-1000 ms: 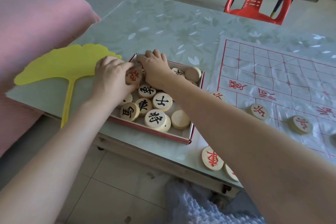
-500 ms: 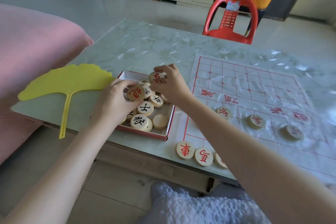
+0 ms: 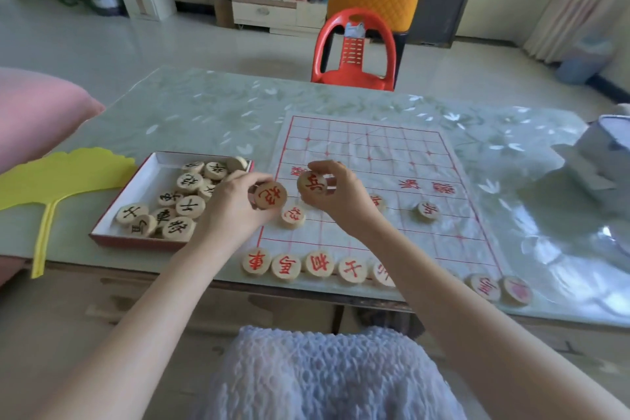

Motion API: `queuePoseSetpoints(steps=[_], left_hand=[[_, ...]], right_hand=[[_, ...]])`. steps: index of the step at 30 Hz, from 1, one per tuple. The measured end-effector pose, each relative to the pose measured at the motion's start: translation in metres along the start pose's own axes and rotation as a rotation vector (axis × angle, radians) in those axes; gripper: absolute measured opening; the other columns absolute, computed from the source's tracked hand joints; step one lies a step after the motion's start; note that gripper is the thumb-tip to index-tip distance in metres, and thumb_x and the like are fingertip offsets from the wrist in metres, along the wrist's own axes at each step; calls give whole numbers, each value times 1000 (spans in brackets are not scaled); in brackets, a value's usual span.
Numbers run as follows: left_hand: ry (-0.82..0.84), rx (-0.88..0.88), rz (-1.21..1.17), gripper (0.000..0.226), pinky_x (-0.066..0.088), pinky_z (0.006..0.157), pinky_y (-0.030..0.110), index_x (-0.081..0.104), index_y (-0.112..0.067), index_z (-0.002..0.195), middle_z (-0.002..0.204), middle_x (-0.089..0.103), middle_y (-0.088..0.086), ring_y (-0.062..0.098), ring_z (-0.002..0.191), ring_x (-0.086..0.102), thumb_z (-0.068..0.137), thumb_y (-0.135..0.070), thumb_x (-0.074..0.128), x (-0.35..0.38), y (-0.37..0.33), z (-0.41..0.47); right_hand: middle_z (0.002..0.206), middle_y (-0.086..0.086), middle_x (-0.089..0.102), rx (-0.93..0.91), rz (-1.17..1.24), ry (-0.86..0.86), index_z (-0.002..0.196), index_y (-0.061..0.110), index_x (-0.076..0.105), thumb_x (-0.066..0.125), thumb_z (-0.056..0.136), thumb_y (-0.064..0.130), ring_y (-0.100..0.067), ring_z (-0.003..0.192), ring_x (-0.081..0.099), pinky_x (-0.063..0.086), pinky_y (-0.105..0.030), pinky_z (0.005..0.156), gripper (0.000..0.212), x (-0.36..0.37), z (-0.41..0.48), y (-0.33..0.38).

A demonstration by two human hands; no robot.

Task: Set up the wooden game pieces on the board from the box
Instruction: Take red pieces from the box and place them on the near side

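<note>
Spanning view: desk [image 3: 204,112] carries board [image 3: 392,153] on right half, box [image 3: 136,239] just beside board's left edge. Change: both hands out of box, now over board's near-left part. Left hand [image 3: 231,211] pinches red-marked piece [image 3: 270,195]; right hand [image 3: 344,194] pinches second red piece [image 3: 312,183], fingers curled round rims. Likely meaning: two more reds ready to place; box keeps mostly black-marked pieces. Placed piece [image 3: 293,216] lies just below held pair. Hidden: right forearm covers part of near row [image 3: 256,261]; half-seen piece [image 3: 377,203] behind right wrist; far-right characters blurred.
</note>
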State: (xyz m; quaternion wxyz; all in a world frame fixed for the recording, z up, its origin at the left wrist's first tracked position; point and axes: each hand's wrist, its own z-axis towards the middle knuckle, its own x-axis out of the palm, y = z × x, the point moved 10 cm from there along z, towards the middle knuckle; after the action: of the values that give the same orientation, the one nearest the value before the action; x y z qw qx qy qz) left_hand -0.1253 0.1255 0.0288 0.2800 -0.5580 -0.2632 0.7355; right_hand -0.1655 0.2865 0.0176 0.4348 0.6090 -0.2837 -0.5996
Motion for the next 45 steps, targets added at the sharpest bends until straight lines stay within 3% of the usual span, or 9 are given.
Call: queuePoseSetpoints(steps=[6,9,12,20,24,34,37,39,45], left_hand=[[110,21,6,48,51,88,32,62,-22,112,112,61,-1,17,97,62,67,-25,79,52,-44,-2],[168,41,29,49,41,81,12,62,-22,114,113,59,-4,14,101,58,68,-27,78,91,-69,-4],[243,87,21,48,48,82,26,63,-21,113,112,60,-2,16,99,58,67,-27,79,138,-100,-6],[352,210,76,45,38,90,27,60,-20,116,116,57,0,19,113,46,73,-29,72,250,-170,-3],[379,233,119,47,40,92,31,58,-19,117,116,57,3,21,112,46,75,-33,71,288,-185,2],[440,214,177,53,33,98,32,57,-16,123,119,57,7,24,116,42,76,-36,71,319,-172,7],[434,197,104,57,33,99,33,56,-19,125,120,56,5,24,117,42,74,-41,71,316,-170,7],[418,186,37,52,37,96,32,58,-20,121,119,57,2,22,114,46,75,-40,70,309,-168,9],[338,201,-50,32,45,89,26,65,-20,110,108,63,-3,14,100,56,79,-30,69,277,-158,20]], right_hand=[[122,-2,56,76,-31,-70,126,16,52,70,79,17,-17,106,57,50,-33,92,50,-76,-29,-49],[122,-1,57,124,-24,-127,125,17,53,70,79,19,-16,103,58,51,-35,92,49,-114,-46,-80],[121,-2,58,173,-18,-187,124,18,53,71,78,17,-16,102,58,50,-31,91,49,-149,-61,-109],[116,0,59,274,23,-349,123,19,54,69,79,21,-13,97,59,48,-17,76,47,-222,-92,-170],[117,-4,60,307,30,-413,122,16,54,70,78,14,-14,95,59,48,-23,78,47,-244,-103,-189],[120,0,58,323,38,-429,125,15,53,69,79,17,-13,102,57,45,-17,79,48,-260,-108,-211],[120,-1,59,320,1,-408,124,16,52,69,79,16,-16,104,58,48,-24,86,48,-257,-97,-214],[121,-4,59,306,-39,-388,124,15,52,67,80,17,-20,107,59,49,-32,92,46,-257,-83,-215],[123,-6,58,266,-336,-337,127,11,51,69,78,14,-21,117,46,35,-23,90,52,-260,-41,-211]])
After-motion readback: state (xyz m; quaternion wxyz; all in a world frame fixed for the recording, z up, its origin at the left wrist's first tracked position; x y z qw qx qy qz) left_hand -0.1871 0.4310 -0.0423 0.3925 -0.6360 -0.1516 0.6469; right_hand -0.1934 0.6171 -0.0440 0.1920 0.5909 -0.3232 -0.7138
